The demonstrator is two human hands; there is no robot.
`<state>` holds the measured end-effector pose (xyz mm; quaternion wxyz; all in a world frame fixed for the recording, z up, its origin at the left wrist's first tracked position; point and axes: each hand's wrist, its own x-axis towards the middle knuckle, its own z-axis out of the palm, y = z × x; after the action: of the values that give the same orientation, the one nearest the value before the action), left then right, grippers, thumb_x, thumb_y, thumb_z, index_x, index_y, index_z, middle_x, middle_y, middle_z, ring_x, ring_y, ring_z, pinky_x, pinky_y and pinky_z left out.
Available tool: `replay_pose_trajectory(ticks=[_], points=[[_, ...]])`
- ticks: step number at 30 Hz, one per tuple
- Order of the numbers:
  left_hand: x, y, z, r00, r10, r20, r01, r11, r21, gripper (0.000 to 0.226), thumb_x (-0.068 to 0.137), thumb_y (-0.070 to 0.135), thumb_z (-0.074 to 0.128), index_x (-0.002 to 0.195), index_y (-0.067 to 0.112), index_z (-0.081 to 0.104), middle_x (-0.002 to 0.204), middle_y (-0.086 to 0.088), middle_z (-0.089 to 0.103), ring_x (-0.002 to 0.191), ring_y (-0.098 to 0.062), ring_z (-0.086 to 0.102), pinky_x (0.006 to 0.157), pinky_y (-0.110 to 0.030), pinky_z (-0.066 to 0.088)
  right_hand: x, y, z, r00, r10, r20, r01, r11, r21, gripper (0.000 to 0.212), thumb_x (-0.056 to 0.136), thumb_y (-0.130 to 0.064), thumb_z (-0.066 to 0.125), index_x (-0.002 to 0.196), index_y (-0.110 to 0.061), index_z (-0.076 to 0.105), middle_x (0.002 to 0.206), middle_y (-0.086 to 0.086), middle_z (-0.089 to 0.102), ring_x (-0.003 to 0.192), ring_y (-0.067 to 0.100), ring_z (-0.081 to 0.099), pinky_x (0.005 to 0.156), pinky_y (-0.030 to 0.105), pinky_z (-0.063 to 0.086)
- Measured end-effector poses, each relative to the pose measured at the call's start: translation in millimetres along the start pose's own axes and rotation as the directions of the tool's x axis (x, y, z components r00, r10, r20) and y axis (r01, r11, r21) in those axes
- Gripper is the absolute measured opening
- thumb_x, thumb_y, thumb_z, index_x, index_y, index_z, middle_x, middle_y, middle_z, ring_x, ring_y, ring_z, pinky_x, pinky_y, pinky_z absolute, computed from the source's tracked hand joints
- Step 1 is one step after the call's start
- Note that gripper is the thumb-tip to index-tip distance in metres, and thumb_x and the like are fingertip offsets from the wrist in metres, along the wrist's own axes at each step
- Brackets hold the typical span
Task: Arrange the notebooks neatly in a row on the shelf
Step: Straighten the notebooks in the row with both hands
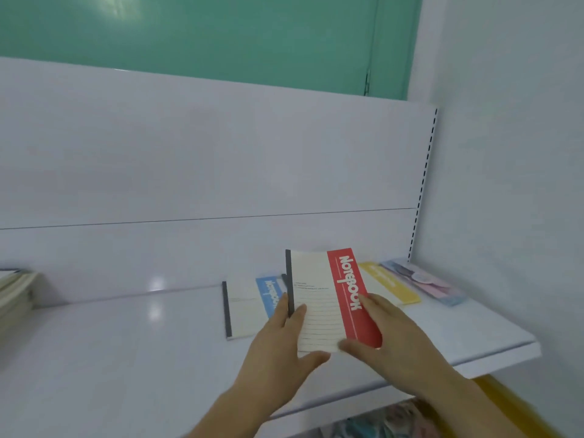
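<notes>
Red notebook between left hand and right hand.

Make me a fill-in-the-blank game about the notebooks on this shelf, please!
1. Both hands hold the notebook with the ____ stripe.
2. The notebook lying flat just left of it has a ____ stripe.
3. The notebook with the yellow stripe lies on the white ____.
4. The left hand grips the held notebook by its dark ____, and the right hand holds its other side.

Missing words: red; blue; shelf; spine
</notes>
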<state>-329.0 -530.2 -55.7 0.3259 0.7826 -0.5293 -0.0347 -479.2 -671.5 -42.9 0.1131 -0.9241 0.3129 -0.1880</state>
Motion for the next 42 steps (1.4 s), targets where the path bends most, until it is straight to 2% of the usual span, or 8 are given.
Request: replay_pose_trajectory(ticks=[3,10,15,18,22,28,34,42], points=[[31.5,-9.6,13.3,0.999,-0.03,0.026,0.029,0.999,0.035,0.079,0.09,0.053,0.063,0.154,0.03,0.024,0.161,0.01,0.018,0.142,-0.01,0.025,0.114,-0.023,0.031,25.0,16.5,-2.2,0.995,-0.04,0.094,0.052,0.991,-0.127,0.101,0.073,-0.083,0.048,0.153,-0.032,0.012,0.156,-0.018,0.018,0.138,0.003,0.021,0.112,0.023,0.021],[96.5,-49.2,51.1,0.998,-0.039,0.054,0.031,0.987,0.158,0.068,0.085,0.059,0.062,0.142,0.03,0.04,0.146,0.007,0.036,0.134,-0.013,0.032,0.116,-0.034,0.033,87.9,44.5,11.6,0.977,-0.137,0.165,0.166,0.97,-0.176,0.094,0.073,-0.08,0.052,0.149,-0.028,0.03,0.149,-0.012,0.036,0.137,0.008,0.025,0.108,0.018,0.017],[121.5,-70.2,63.1,0.991,-0.065,0.118,0.032,0.964,0.263,0.064,0.085,0.067,0.054,0.137,0.03,0.047,0.137,0.005,0.044,0.131,-0.018,0.036,0.115,-0.037,0.031,131.5,80.1,44.1,0.948,-0.244,0.207,0.285,0.938,-0.199,0.097,0.072,-0.088,0.04,0.146,-0.025,0.04,0.146,-0.01,0.043,0.136,0.007,0.03,0.11,0.016,0.016],[129.7,-71.5,64.4,0.981,-0.118,0.156,0.052,0.926,0.374,0.062,0.085,0.07,0.049,0.128,0.026,0.053,0.128,0.003,0.049,0.127,-0.021,0.038,0.114,-0.038,0.027,150.6,100.6,56.6,0.926,-0.301,0.228,0.352,0.905,-0.237,0.094,0.074,-0.091,0.027,0.144,-0.03,0.042,0.145,-0.014,0.045,0.139,0.005,0.025,0.116,0.022,0.015],[134.3,-67.7,63.4,0.954,-0.202,0.222,0.092,0.902,0.422,0.067,0.086,0.072,0.046,0.138,0.028,0.047,0.131,0.003,0.048,0.138,-0.023,0.028,0.121,-0.045,0.014,157.7,110.4,58.0,0.898,-0.37,0.238,0.422,0.876,-0.232,0.096,0.071,-0.093,0.021,0.143,-0.031,0.043,0.142,-0.016,0.044,0.142,0.01,0.019,0.118,0.03,0.014],[139.6,-57.9,57.7,0.95,-0.269,0.16,0.185,0.896,0.405,0.058,0.076,0.077,0.054,0.106,0.028,0.06,0.101,0.012,0.053,0.102,-0.012,0.047,0.095,-0.03,0.04,164.3,120.7,58.5,0.871,-0.435,0.229,0.48,0.854,-0.201,0.089,0.075,-0.09,0.022,0.134,-0.03,0.052,0.13,-0.011,0.051,0.133,0.014,0.029,0.115,0.031,0.02],[134.3,-48.6,60.6,0.942,-0.314,0.116,0.259,0.903,0.343,0.061,0.085,0.063,0.062,0.128,0.021,0.059,0.131,0.005,0.056,0.123,-0.012,0.049,0.104,-0.026,0.039,169.4,127.0,62.4,0.865,-0.467,0.182,0.494,0.855,-0.154,0.083,0.072,-0.09,0.027,0.115,-0.028,0.062,0.111,-0.011,0.057,0.121,0.013,0.039,0.106,0.029,0.032],[131.6,-43.7,60.1,0.943,-0.32,0.09,0.258,0.875,0.411,0.051,0.086,0.064,0.061,0.115,0.023,0.063,0.114,0.007,0.06,0.108,-0.011,0.054,0.096,-0.027,0.046,173.9,129.8,64.4,0.865,-0.458,0.205,0.482,0.872,-0.087,0.073,0.071,-0.089,0.032,0.107,-0.032,0.06,0.104,-0.017,0.055,0.108,0.005,0.041,0.097,0.023,0.037]])
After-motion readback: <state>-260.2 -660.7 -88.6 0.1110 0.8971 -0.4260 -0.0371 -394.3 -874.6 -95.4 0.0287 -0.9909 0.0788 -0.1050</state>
